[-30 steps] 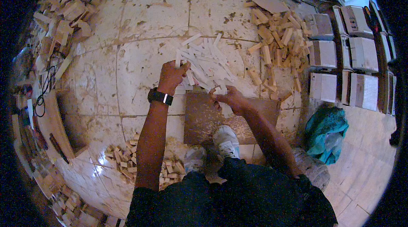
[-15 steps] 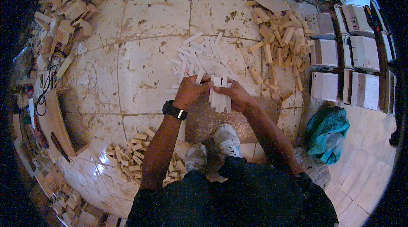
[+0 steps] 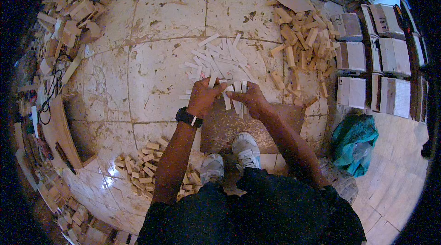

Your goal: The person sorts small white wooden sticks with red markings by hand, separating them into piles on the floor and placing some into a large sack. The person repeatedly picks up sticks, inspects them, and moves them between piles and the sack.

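A loose bundle of pale flat strips [image 3: 237, 107] hangs from my right hand [image 3: 253, 100], whose fingers and thumb are closed around it. My left hand [image 3: 205, 97], with a black watch [image 3: 189, 118] on its wrist, is closed on a white strip [image 3: 212, 79] that sticks up past the fingers. Another strip [image 3: 227, 101] slants down between the two hands, and I cannot tell which one grips it. Just beyond my hands, a scattered heap of white strips [image 3: 219, 55] lies on the tiled floor.
Under my hands lies a brown board [image 3: 271, 128] with shavings, by my shoes [image 3: 246, 149]. Wood block piles sit at right [image 3: 303, 38], lower left [image 3: 143, 169] and far left [image 3: 78, 13]. A green bag [image 3: 356, 139] and stacked pale boxes [image 3: 351, 56] stand right.
The bundle, held neatly together before, is now looser and spread out. One strip has come apart toward my left hand. Both hands stay in nearly the same place.
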`<state>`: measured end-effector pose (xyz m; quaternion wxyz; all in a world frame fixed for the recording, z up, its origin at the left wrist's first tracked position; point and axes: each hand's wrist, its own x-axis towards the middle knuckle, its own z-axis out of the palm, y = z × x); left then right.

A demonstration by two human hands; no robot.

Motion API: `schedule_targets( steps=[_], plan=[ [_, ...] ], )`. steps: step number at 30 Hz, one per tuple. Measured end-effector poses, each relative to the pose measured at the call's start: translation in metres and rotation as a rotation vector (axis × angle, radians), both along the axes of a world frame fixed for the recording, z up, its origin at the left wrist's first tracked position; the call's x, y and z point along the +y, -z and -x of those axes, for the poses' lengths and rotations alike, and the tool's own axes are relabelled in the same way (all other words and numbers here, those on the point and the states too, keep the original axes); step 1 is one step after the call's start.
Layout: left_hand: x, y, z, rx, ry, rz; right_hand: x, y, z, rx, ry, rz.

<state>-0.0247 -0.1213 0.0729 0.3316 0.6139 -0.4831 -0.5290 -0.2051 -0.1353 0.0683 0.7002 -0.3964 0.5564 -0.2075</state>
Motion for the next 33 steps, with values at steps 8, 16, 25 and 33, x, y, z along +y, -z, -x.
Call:
schedule_targets(
  steps=[8,16,25,33],
  plan=[
    [0.001,-0.004,-0.003,0.199,-0.170,-0.184,-0.004,0.009,0.011,0.235,-0.285,0.253],
    [-0.028,-0.006,-0.019,0.023,-0.206,-0.213,-0.054,0.010,-0.011,0.071,-0.028,0.122],
    [-0.042,0.001,-0.029,-0.082,-0.217,0.053,-0.068,0.005,-0.046,0.260,-0.003,0.426],
    [-0.045,0.006,-0.039,-0.103,-0.243,-0.128,-0.078,0.005,-0.045,0.291,0.079,0.309]
  ],
)
